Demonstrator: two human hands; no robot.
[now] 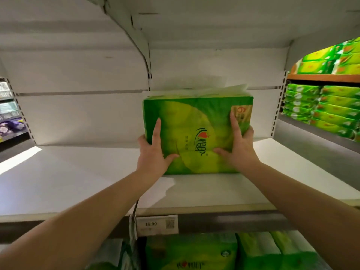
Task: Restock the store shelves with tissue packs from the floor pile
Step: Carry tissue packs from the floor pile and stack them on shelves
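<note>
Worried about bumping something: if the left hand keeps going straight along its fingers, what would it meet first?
The left hand, holding the green tissue pack, points toward the shelf's white back panel; nothing shows between, though depth is unclear.

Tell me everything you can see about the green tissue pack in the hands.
The green tissue pack is a soft plastic-wrapped block, green and yellow, with a red heart logo and a tan corner label. It stands on the white shelf, printing turned sideways. The left hand and right hand grip its sides.

tissue pack (196,133) on shelf (78,182) | left hand (153,152), right hand (238,147) gripping
</note>
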